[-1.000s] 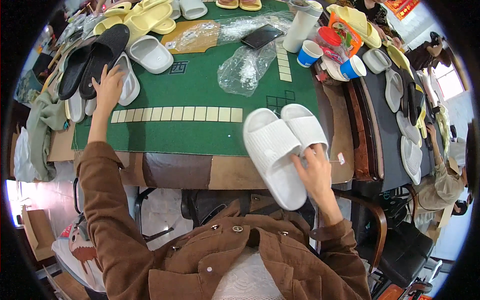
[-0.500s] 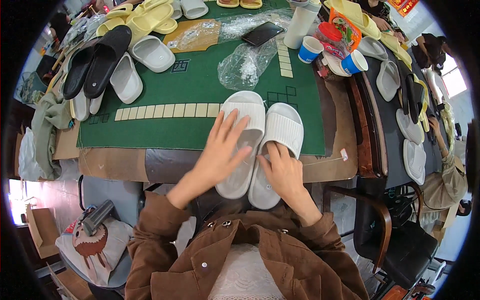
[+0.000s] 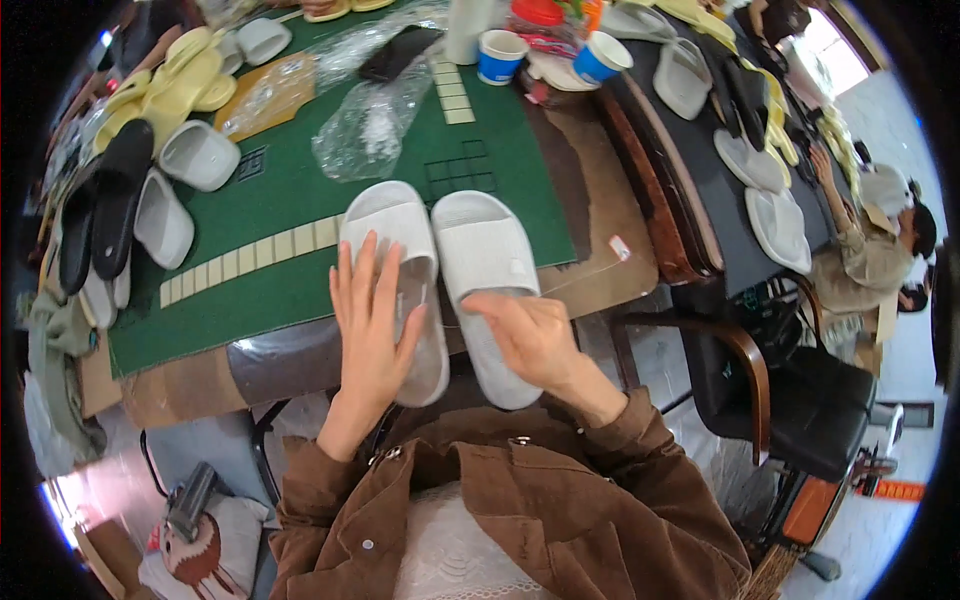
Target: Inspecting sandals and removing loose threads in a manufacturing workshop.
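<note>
Your left hand [image 3: 372,318], fingers spread, presses flat on left white foam slide slipper [image 3: 398,268] | right hand [image 3: 528,338], fingers loosely curled, steadies its twin [image 3: 487,268] at 3 o'clock, so the pair lies aligned on green felt table mat [image 3: 300,200].

I had a pair of white slide slippers side by side at the near edge of the table, toes pointing away from me and heels hanging past the edge toward my lap. The left slipper [image 3: 400,270] lay sole down, its broad strap up, and my left hand [image 3: 372,325] rested flat on its footbed, fingers spread. The right slipper [image 3: 485,270] touched it along the inner side, strap up too; my right hand [image 3: 530,335] lay on its heel end.
</note>
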Motion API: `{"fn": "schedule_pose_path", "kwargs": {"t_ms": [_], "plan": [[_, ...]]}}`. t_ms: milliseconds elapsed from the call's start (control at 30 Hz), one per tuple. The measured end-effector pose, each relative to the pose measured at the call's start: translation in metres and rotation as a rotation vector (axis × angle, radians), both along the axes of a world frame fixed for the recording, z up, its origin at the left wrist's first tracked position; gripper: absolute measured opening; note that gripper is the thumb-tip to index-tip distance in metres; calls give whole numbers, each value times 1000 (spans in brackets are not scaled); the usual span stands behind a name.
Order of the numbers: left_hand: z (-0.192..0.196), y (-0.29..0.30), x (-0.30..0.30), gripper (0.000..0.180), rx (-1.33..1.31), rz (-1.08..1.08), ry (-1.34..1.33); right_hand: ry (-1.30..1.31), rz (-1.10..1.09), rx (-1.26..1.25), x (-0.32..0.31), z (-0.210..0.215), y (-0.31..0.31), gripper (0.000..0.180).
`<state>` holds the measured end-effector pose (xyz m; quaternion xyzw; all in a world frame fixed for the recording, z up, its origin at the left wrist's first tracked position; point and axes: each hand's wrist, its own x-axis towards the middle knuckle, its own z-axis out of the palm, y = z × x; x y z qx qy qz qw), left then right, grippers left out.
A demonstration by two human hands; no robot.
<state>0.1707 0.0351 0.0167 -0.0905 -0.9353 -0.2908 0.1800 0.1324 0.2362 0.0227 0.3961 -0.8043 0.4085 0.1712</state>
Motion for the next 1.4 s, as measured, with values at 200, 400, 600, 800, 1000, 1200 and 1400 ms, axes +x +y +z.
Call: {"fn": "schedule_pose_path", "kwargs": {"t_ms": [200,400,600,800,1000,1200,1400], "plan": [[33,16,18,55,376,-387,-45,-247,361,-215,30,46,-14,26],[30,31,26,50,766,-599,-423,-246,340,-297,30,63,-13,25],[38,39,26,39,722,-575,-422,-246,291,-191,34,66,1,25],[43,13,35,12,704,-407,-353,-114,91,28,22,89,24,21],[64,-17,42,17,432,-350,-81,55,162,424,7,81,58,29],[62,-46,55,18,255,-266,-66,-14,91,462,5,87,73,27],[51,-38,68,18,229,-393,-50,102,14,610,8,87,65,28]]}}
